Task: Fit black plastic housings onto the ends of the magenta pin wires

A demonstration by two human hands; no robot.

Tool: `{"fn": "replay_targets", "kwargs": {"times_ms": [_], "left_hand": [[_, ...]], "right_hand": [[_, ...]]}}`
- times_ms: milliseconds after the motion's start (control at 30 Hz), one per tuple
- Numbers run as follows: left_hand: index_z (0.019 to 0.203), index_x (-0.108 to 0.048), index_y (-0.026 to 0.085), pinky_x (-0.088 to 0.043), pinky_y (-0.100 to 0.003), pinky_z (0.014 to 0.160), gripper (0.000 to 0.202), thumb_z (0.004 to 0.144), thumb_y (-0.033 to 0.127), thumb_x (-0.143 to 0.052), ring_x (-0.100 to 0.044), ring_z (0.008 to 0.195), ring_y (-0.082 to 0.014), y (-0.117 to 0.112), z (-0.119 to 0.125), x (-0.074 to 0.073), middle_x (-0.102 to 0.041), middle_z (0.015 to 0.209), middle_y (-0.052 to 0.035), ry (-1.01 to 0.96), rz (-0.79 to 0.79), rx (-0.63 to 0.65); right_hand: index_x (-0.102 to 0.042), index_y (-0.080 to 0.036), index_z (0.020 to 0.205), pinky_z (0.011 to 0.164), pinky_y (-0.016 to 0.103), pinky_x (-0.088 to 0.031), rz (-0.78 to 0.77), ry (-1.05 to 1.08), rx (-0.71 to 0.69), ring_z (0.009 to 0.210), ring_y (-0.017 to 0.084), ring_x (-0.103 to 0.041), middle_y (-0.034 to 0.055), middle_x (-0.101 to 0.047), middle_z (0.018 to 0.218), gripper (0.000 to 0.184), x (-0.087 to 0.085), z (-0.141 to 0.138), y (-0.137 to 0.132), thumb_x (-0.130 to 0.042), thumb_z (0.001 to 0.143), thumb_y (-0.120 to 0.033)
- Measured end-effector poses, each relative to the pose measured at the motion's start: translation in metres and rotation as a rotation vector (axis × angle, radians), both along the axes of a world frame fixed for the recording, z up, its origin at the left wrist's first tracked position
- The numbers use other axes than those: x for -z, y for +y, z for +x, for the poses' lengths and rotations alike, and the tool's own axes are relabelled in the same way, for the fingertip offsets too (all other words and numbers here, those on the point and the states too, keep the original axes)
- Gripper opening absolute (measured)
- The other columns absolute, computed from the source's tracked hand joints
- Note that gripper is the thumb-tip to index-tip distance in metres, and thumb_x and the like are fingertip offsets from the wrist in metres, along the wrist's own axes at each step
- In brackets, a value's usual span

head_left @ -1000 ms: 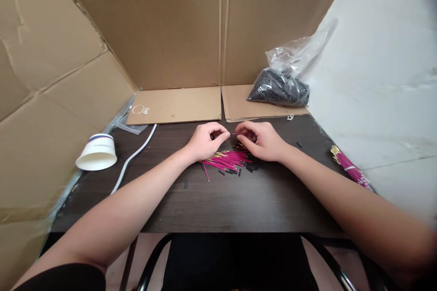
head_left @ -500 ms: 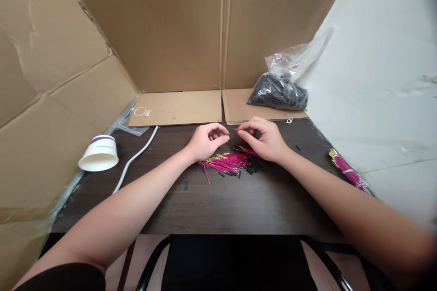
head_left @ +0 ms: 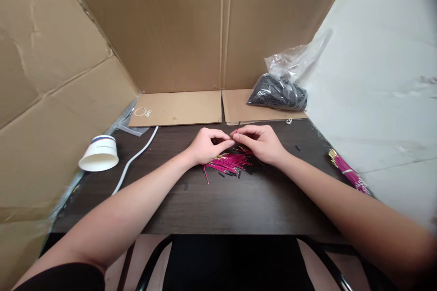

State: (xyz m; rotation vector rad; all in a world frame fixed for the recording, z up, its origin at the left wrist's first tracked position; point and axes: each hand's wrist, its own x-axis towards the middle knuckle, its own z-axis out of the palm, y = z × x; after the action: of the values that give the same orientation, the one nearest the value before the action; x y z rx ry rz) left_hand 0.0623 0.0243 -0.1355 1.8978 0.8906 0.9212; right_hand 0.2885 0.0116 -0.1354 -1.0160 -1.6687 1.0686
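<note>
My left hand (head_left: 206, 145) and my right hand (head_left: 260, 142) meet fingertip to fingertip over the middle of the dark table (head_left: 218, 200). Both are pinched closed on one thin pink wire (head_left: 236, 128) whose dark end sticks up between them. Right under the hands lies a loose heap of pink wires with gold tips (head_left: 229, 163). Several short black sleeves (head_left: 239, 173) are scattered around that heap.
A clear bag of black sleeves (head_left: 278, 92) sits at the back right on cardboard flaps (head_left: 177, 108). A bundled bunch of pink wires (head_left: 346, 170) lies at the right edge. An overturned paper cup (head_left: 99, 153) and a white cable (head_left: 134, 157) lie left. Cardboard walls enclose the table.
My hands have drawn closer until the fingertips touch. The pink wire between them has turned from lying sideways to pointing up.
</note>
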Motion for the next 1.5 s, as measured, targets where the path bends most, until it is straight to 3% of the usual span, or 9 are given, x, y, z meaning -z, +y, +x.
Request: {"fn": "replay_targets", "kwargs": {"times_ms": [133,233,367,500,900,1100,1200,1333,1500], "left_hand": [[0.084,-0.083,0.018,-0.051,-0.033,0.065,0.025,0.095,0.039,-0.076,-0.065,0.066,-0.0175,0.002,-0.002,0.001,-0.079,0.076,-0.0048,0.064,0.059,-0.133],[0.075,-0.075,0.019,-0.045,-0.032,0.062,0.026,0.095,0.035,-0.071,-0.057,0.06,-0.016,0.011,-0.011,0.0,-0.071,0.066,-0.0023,0.175,0.194,-0.36],[0.067,-0.062,0.021,-0.042,-0.034,0.065,0.023,0.088,0.026,-0.068,-0.056,0.064,-0.0183,0.025,-0.029,-0.005,-0.069,0.069,-0.0047,0.444,0.319,-0.634],[0.063,-0.057,0.023,-0.042,-0.036,0.064,0.027,0.085,0.027,-0.071,-0.055,0.062,-0.0217,0.032,-0.039,-0.006,-0.062,0.062,-0.0066,0.587,0.317,-0.717],[0.053,-0.055,0.024,-0.049,-0.042,0.064,0.031,0.077,0.027,-0.075,-0.053,0.056,-0.0235,0.038,-0.044,0.007,-0.05,0.048,-0.0056,0.622,0.277,-0.662],[0.057,-0.058,0.024,-0.052,-0.053,0.075,0.03,0.078,0.027,-0.078,-0.063,0.069,-0.0325,0.036,-0.04,-0.003,-0.055,0.058,-0.009,0.663,0.127,-0.69],[0.062,-0.057,0.023,-0.051,-0.051,0.077,0.028,0.081,0.027,-0.078,-0.063,0.071,-0.0309,0.03,-0.035,-0.009,-0.059,0.065,-0.0091,0.674,0.13,-0.7],[0.071,-0.06,0.022,-0.048,-0.041,0.073,0.023,0.089,0.028,-0.074,-0.058,0.071,-0.0222,0.016,-0.021,-0.008,-0.066,0.076,-0.0058,0.499,0.331,-0.476],[0.08,-0.076,0.02,-0.049,-0.035,0.074,0.02,0.092,0.035,-0.082,-0.058,0.071,-0.0173,0.001,-0.001,0.005,-0.069,0.079,-0.0028,0.337,0.281,-0.169]], "right_hand": [[-0.086,-0.021,0.106,0.075,0.037,-0.055,0.113,-0.149,0.093,0.076,0.02,-0.069,0.0068,-0.082,0.091,0.032,0.001,0.004,0.003,-0.079,0.096,-0.05],[-0.079,-0.02,0.103,0.071,0.035,-0.047,0.287,-0.345,0.14,0.07,0.018,-0.06,0.0039,-0.075,0.082,0.022,-0.002,0.011,0.006,-0.076,0.097,-0.041],[-0.063,-0.022,0.09,0.075,0.034,-0.043,0.389,-0.583,0.022,0.078,0.02,-0.06,0.0049,-0.071,0.087,0.012,-0.008,0.022,0.009,-0.072,0.096,-0.028],[-0.057,-0.022,0.085,0.072,0.033,-0.037,0.36,-0.757,-0.111,0.074,0.018,-0.054,0.0032,-0.065,0.082,0.014,-0.014,0.03,0.009,-0.069,0.093,-0.022],[-0.059,-0.021,0.083,0.068,0.033,-0.034,0.309,-0.855,-0.253,0.07,0.017,-0.051,0.0017,-0.064,0.078,0.01,-0.018,0.034,0.008,-0.066,0.088,-0.017],[-0.06,-0.021,0.08,0.066,0.033,-0.035,0.284,-0.834,-0.26,0.067,0.016,-0.051,0.0012,-0.065,0.075,0.013,-0.019,0.032,0.006,-0.066,0.087,-0.012],[-0.06,-0.021,0.079,0.066,0.032,-0.035,0.28,-0.83,-0.256,0.067,0.016,-0.052,0.0016,-0.066,0.076,0.013,-0.02,0.031,0.006,-0.066,0.087,-0.011],[-0.061,-0.021,0.08,0.065,0.032,-0.035,0.27,-0.834,-0.253,0.067,0.016,-0.052,0.0019,-0.066,0.076,0.012,-0.021,0.029,0.005,-0.065,0.086,-0.01],[-0.061,-0.021,0.083,0.066,0.032,-0.035,0.267,-0.864,-0.245,0.068,0.017,-0.054,0.0028,-0.068,0.077,0.01,-0.02,0.027,0.005,-0.064,0.088,-0.013]]}}
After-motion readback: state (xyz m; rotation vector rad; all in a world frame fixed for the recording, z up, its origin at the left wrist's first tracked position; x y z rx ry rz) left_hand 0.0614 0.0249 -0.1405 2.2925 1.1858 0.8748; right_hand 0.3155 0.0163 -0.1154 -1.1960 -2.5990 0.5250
